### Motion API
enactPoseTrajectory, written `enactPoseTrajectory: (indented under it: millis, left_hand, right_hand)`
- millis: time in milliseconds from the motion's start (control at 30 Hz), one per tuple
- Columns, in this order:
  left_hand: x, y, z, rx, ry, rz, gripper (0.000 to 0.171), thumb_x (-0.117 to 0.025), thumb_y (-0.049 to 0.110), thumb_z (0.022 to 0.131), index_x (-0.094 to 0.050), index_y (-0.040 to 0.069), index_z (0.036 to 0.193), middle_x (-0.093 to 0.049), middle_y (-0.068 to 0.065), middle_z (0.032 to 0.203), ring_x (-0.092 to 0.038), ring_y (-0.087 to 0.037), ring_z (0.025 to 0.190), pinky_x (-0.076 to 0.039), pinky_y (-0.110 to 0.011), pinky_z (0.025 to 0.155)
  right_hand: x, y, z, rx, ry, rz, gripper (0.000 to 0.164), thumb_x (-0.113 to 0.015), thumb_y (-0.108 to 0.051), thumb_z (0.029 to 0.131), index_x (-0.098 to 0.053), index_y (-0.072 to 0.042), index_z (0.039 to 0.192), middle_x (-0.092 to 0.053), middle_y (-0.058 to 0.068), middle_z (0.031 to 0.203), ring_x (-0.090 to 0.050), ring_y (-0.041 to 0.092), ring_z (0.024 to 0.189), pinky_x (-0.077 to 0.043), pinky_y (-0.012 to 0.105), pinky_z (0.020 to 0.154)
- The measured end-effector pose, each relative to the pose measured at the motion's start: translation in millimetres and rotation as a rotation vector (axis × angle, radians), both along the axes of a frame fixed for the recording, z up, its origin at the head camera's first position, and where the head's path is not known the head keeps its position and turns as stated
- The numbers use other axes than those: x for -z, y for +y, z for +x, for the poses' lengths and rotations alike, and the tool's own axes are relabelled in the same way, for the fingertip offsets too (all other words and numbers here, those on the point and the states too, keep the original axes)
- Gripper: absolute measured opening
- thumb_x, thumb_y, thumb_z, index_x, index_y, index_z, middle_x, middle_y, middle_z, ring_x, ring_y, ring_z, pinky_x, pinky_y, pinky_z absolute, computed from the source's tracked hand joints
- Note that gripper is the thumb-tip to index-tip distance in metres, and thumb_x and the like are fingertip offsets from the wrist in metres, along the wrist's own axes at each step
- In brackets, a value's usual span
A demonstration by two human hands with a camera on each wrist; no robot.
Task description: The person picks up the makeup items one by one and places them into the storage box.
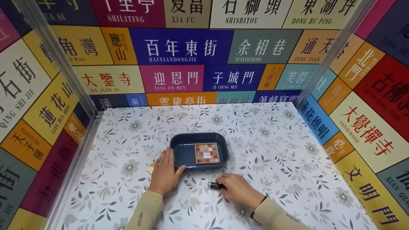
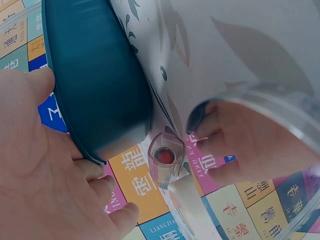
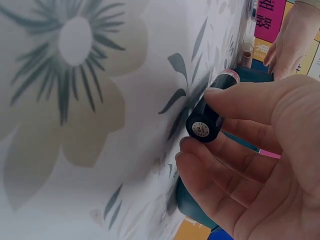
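Observation:
In the head view, a dark blue tray (image 1: 183,156) lies on the patterned tabletop, with a square makeup palette (image 1: 207,153) inside its right half. My left hand (image 1: 165,172) rests against the tray's left side, fingers extended along the rim and thumb at the front corner. The left wrist view shows those fingertips at the rim of the blue tray (image 2: 95,75). In front of the tray, my right hand (image 1: 241,188) pinches a lipstick (image 1: 216,185) between thumb and fingers. Seen from the right wrist, this black lipstick (image 3: 206,112) has a round label on its end.
A pale round item (image 1: 151,168) peeks out left of my left hand. From the left wrist, a clear pinkish container (image 2: 166,157) with red inside stands near the tray, beside a shiny curved surface (image 2: 280,95) reflecting a hand. Colourful lettered panels (image 1: 182,46) enclose the tabletop (image 1: 265,134).

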State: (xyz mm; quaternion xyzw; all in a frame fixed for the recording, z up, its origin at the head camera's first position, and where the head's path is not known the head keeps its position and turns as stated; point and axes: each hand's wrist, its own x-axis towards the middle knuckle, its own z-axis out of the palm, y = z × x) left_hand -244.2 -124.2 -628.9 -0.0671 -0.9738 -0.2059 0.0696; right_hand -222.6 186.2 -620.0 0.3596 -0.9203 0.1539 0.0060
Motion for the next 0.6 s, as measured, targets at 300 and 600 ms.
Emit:
enactPoseTrajectory:
  millis: [300, 600]
  left_hand:
    - [-1.0, -0.2, 0.1, -0.013, -0.024, 0.007, 0.087, -0.054, 0.055, 0.099, -0.021, 0.000, 0.159, -0.014, -0.015, 0.166, -0.013, -0.033, 0.152, -0.019, -0.056, 0.119]
    - [-0.9, 0.2, 0.7, -0.011, -0.036, 0.002, 0.087, -0.050, 0.057, 0.100, -0.021, 0.000, 0.159, -0.013, -0.016, 0.166, -0.012, -0.033, 0.152, -0.018, -0.055, 0.119]
  right_hand:
    - [-13.1, 1.9, -7.3, 0.006, -0.045, 0.027, 0.023, -0.076, -0.014, 0.086, -0.072, -0.016, 0.108, -0.062, -0.004, 0.094, -0.062, 0.013, 0.079, -0.054, 0.034, 0.066]
    - [-29.3, 1.2, -11.5, 0.028, -0.025, 0.041, 0.023, -0.076, -0.014, 0.087, -0.072, -0.017, 0.110, -0.064, -0.003, 0.097, -0.063, 0.015, 0.083, -0.055, 0.037, 0.068]
